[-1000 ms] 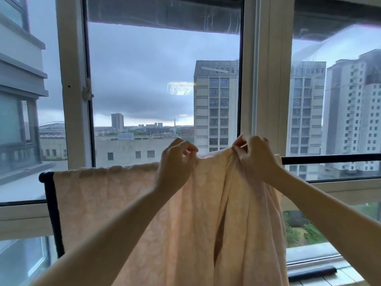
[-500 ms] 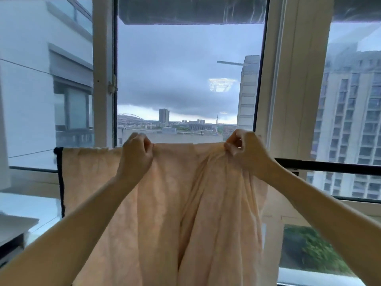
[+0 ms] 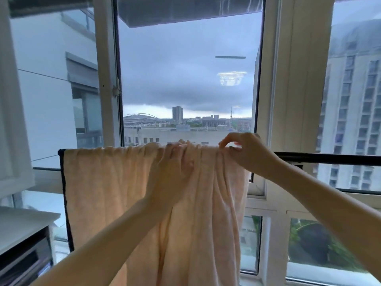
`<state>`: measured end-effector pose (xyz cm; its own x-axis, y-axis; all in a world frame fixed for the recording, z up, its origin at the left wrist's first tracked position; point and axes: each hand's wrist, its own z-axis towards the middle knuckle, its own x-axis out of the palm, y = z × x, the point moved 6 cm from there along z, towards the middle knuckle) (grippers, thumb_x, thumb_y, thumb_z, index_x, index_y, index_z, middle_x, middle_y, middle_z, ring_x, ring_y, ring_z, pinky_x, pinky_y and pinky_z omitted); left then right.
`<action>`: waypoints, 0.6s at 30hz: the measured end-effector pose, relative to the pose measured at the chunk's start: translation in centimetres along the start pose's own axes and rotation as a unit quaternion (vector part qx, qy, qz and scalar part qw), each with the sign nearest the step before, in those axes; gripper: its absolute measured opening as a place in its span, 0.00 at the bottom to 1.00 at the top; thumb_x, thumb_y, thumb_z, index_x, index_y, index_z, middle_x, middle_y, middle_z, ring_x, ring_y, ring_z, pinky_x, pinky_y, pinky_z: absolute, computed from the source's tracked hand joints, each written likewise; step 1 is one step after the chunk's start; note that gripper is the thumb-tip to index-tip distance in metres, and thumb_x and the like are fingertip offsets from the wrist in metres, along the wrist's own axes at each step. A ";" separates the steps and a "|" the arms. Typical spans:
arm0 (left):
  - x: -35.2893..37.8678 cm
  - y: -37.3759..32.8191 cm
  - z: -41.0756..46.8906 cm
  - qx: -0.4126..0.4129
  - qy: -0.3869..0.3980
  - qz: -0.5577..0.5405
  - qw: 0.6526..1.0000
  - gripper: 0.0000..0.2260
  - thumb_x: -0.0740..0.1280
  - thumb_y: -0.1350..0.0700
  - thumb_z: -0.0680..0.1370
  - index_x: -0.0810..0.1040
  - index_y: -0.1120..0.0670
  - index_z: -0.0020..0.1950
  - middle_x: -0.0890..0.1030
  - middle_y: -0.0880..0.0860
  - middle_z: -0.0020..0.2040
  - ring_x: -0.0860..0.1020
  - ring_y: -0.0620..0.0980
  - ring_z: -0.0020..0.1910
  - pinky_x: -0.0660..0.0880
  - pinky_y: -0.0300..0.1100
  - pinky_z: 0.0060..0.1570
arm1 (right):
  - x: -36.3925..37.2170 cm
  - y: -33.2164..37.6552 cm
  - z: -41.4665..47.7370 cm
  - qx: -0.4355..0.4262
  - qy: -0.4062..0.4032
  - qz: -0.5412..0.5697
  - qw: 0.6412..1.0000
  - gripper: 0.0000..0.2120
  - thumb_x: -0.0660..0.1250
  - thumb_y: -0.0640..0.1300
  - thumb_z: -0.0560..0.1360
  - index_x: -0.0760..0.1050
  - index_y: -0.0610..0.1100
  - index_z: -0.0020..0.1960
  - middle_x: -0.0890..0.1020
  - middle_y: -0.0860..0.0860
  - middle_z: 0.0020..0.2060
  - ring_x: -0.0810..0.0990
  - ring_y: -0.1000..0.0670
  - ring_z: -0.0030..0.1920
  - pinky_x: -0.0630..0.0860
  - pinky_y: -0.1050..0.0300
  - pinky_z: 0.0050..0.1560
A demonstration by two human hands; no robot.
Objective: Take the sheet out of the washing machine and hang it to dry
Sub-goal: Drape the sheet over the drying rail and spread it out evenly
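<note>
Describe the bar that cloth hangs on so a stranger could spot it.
Find the tall white-framed window facing the stormy skyline. Across its lower part runs a thin horizontal rail, draped on the left by the peach sheet and bare beyond the right hand. Unlike the white frame bars around it, it is black.

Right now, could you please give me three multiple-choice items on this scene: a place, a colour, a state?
1. Where is the left hand? A on the window frame; B on the sheet at the rail; C on the counter.
2. What colour is the sheet? A blue; B green; C peach.
3. How does the sheet lie? A draped over the rail; B balled up; C on the floor.
Answers: B, its fingers curl over the top fold; C, the cloth is pale peach; A, it hangs down from the rail.
</note>
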<state>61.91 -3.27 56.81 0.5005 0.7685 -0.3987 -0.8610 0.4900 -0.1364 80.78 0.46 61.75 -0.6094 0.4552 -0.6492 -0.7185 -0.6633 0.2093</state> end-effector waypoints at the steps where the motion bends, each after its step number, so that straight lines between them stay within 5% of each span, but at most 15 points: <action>1: 0.0 -1.5 -0.2 0.029 -0.022 0.008 0.999 0.10 0.68 0.54 0.77 0.76 0.54 0.57 0.77 0.50 0.55 0.72 0.50 0.57 0.66 0.47 0.65 | -0.5 -0.5 -0.3 0.004 -0.005 -0.020 1.000 0.13 0.65 0.32 0.75 0.80 0.49 0.48 0.84 0.48 0.49 0.80 0.51 0.51 0.75 0.56 0.56; 5: 2.4 -7.6 -1.4 0.142 -0.041 0.067 0.987 0.13 0.64 0.44 0.76 0.78 0.52 0.50 0.79 0.50 0.52 0.75 0.51 0.52 0.72 0.48 0.53 | -1.7 -2.1 -1.6 0.006 0.017 -0.058 0.998 0.18 0.62 0.28 0.72 0.78 0.49 0.50 0.81 0.51 0.49 0.77 0.52 0.49 0.70 0.63 0.50; 9: 5.7 -10.2 -0.6 0.089 0.000 0.119 0.989 0.28 0.66 0.33 0.70 0.75 0.52 0.58 0.77 0.49 0.52 0.73 0.49 0.47 0.68 0.42 0.44 | -2.6 -3.0 -2.1 0.003 0.055 -0.025 0.998 0.13 0.67 0.33 0.74 0.77 0.49 0.52 0.80 0.59 0.44 0.79 0.60 0.44 0.74 0.73 0.41; 11: 6.3 -10.2 0.1 0.056 -0.004 0.148 0.987 0.22 0.71 0.39 0.70 0.75 0.52 0.55 0.76 0.50 0.48 0.72 0.48 0.43 0.64 0.41 0.41 | -2.7 -3.2 -2.2 0.004 0.070 -0.014 0.997 0.12 0.69 0.35 0.74 0.77 0.50 0.51 0.79 0.62 0.42 0.80 0.61 0.43 0.74 0.73 0.42; 13: 6.6 -9.8 0.5 0.056 -0.002 0.167 0.984 0.10 0.66 0.48 0.78 0.74 0.52 0.55 0.75 0.51 0.47 0.71 0.48 0.42 0.64 0.39 0.40 | -2.7 -3.2 -2.3 -0.004 0.071 -0.016 0.997 0.09 0.70 0.38 0.75 0.78 0.49 0.52 0.79 0.63 0.40 0.79 0.64 0.41 0.75 0.72 0.43; 15: 6.9 -8.7 0.8 0.059 0.034 0.152 0.986 0.11 0.57 0.51 0.83 0.70 0.53 0.62 0.74 0.52 0.53 0.72 0.48 0.46 0.72 0.38 0.45 | -2.7 -3.2 -2.4 -0.010 0.067 -0.014 0.998 0.08 0.70 0.39 0.74 0.78 0.48 0.52 0.81 0.59 0.41 0.80 0.63 0.42 0.78 0.67 0.46; 18: 5.3 -7.4 1.6 0.009 0.044 0.038 0.998 0.08 0.63 0.55 0.80 0.73 0.57 0.57 0.77 0.53 0.49 0.76 0.43 0.44 0.77 0.35 0.49 | -2.3 -3.3 -2.2 -0.010 0.063 -0.013 0.998 0.09 0.71 0.39 0.73 0.79 0.46 0.52 0.83 0.53 0.44 0.82 0.55 0.45 0.80 0.57 0.50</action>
<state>71.07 -2.16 57.19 0.4225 0.7652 -0.4859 -0.8943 0.4391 -0.0861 85.27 0.30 60.99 -0.5428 0.3950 -0.7412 -0.7256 -0.6650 0.1770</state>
